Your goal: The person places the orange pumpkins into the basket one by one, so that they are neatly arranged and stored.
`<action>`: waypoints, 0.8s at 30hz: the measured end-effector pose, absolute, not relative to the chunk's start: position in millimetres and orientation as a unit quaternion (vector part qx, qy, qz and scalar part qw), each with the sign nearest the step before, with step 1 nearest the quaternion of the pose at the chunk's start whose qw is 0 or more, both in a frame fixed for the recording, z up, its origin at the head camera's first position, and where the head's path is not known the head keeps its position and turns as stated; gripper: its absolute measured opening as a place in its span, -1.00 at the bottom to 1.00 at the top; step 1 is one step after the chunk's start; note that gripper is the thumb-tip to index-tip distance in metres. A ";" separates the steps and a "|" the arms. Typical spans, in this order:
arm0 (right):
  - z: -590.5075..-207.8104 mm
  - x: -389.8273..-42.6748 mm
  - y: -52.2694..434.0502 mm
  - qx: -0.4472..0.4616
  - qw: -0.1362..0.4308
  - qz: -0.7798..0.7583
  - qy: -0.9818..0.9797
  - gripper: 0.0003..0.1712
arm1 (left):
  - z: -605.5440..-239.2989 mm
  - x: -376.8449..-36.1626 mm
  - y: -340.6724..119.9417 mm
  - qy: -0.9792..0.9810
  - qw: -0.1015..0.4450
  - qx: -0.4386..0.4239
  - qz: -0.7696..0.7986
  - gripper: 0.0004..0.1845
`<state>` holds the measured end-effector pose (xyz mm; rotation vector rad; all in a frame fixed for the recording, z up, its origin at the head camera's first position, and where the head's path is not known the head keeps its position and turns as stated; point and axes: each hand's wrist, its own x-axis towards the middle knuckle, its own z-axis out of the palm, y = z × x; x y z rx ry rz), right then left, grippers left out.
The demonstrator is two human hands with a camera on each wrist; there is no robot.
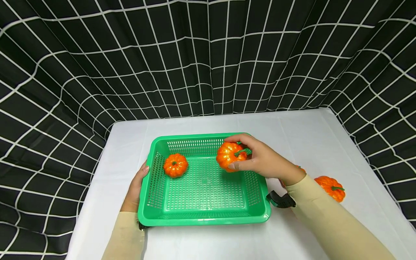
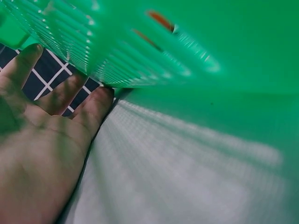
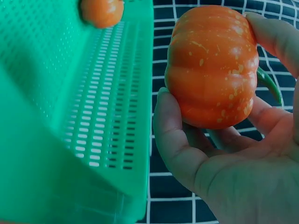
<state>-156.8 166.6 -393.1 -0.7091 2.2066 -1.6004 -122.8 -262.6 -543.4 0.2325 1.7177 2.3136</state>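
My right hand [image 1: 251,153] grips a small orange toy pumpkin [image 1: 226,156] with a green stem, holding it over the right part of a green plastic basket [image 1: 208,221]. In the right wrist view, thumb and fingers curl round the pumpkin [image 3: 212,70], and its stem points toward the palm. Against the basket's left outer side rests my left hand [image 1: 136,186]. Its fingers [image 2: 60,95] look fairly straight beside the slotted wall in the left wrist view. Another orange pumpkin [image 1: 175,165] sits inside the basket at the left.
Right of the basket, an orange pumpkin [image 1: 329,188] lies on the white tablecloth [image 1: 302,137], partly behind the right forearm. More orange-red shapes peek out around the right wrist, mostly hidden. A black curtain with white grid lines [image 1: 208,65] surrounds the table's back and sides.
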 end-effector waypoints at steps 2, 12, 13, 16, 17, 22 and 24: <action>-393.0 -155.9 162.3 -0.254 0.166 -0.561 0.770 -0.24 | -531.6 -116.0 -255.7 0.590 0.128 0.060 0.795 -0.24; -387.9 -153.5 141.8 -0.282 0.177 -0.560 0.758 -0.28 | -523.0 -113.4 -250.9 0.590 0.135 0.035 0.796 -0.26; -387.2 -153.0 139.7 -0.283 0.180 -0.565 0.753 -0.29 | -523.2 -113.5 -251.1 0.590 0.135 0.037 0.795 -0.25; -385.9 -151.3 132.8 -0.284 0.189 -0.577 0.741 -0.27 | -521.8 -113.4 -250.9 0.589 0.132 0.041 0.796 -0.25; -385.8 -150.8 130.5 -0.285 0.191 -0.580 0.739 -0.26 | -521.7 -113.4 -250.9 0.588 0.131 0.041 0.797 -0.25; -387.8 -148.7 120.1 -0.290 0.183 -0.570 0.747 -0.26 | -530.4 -116.2 -255.8 0.586 0.133 0.056 0.798 -0.25; -388.7 -148.7 115.2 -0.296 0.182 -0.568 0.746 -0.26 | -545.3 -123.3 -264.2 0.578 0.134 0.081 0.801 -0.19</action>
